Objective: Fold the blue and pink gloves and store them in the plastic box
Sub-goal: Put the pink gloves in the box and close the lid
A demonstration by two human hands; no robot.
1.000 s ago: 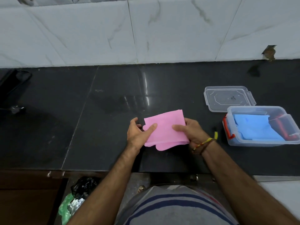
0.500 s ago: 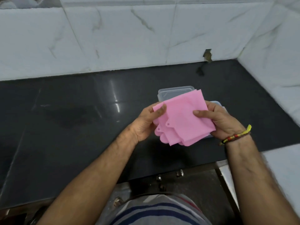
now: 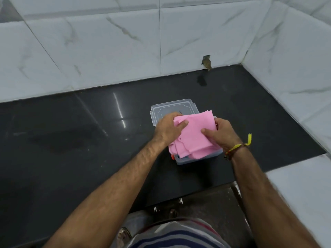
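Hands both grip the folded pink gloves (image 3: 195, 134), which I hold directly over the clear plastic box (image 3: 197, 159) on the black counter (image 3: 71, 140). My left hand (image 3: 168, 130) pinches the far-left corner, thumb on top and fingers curled beneath. My right hand (image 3: 221, 135) clamps the right edge the same way, thumb pressed on the upper face. The stack sits tilted, its finger ends drooping toward me over the box's near rim; whether it touches the rim I cannot tell. Box contents are almost wholly hidden; only a sliver of blue and a red-orange clip show at the near-left corner. The box lid (image 3: 174, 108) lies just behind the box, flat on the counter.

Assessment: the gloves read as thin, light and limp, apt to spring open or slide apart layer from layer if released unevenly. Grip should remain on opposite edges, near the fold, with thumbs pressing the layers together. Loose finger ends should be tucked inside the walls.
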